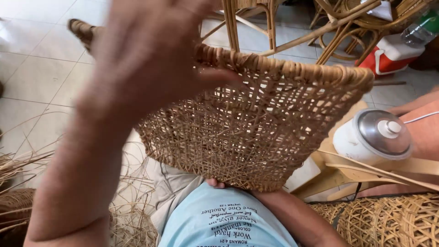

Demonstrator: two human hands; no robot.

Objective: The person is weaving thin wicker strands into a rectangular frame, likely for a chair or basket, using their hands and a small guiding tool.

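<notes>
on woven rattan panel (pixel 256 132) rim, left hand (pixel 146 55) grip spread open, touching

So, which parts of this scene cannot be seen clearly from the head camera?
- Left hand: blurred, close to the lens; whether it grips the woven cane panel is unclear.
- Right hand: mostly hidden behind the panel's lower edge; only a fingertip shows.
- Panel's left part: covered by the left hand.
- Red cooler: partly hidden behind the rattan chair frames.
- Woven basket: cut off by the bottom edge.
</notes>
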